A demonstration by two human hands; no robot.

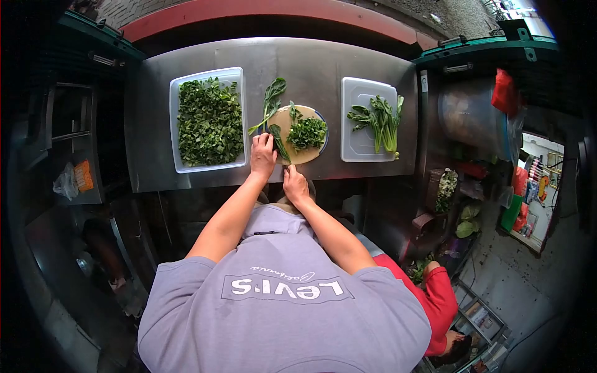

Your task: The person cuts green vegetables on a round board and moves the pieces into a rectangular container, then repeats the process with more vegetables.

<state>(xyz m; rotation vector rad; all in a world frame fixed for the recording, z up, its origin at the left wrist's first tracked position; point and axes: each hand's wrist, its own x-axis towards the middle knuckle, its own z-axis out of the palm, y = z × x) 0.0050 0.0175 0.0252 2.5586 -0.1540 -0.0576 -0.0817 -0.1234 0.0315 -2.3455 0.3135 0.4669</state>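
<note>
A round cutting board (300,156) lies on the metal table below me. My left hand (264,155) is at its left edge, fingers curled over a leafy green stalk (278,143). Close by at the board's near edge, my right hand (295,184) is closed; what it grips is mostly hidden. A pile of chopped greens (308,133) sits on the right part of the board. Another leafy stalk (272,102) lies just beyond my left hand, partly over the board's edge.
Left of the board, a white tub (243,78) is full of chopped greens (210,121). On the right, a translucent lid (357,144) carries uncut stalks (382,121). A person in red sleeves (438,295) bends near greens at lower right. The metal table (280,53) ends at a red ledge (267,13).
</note>
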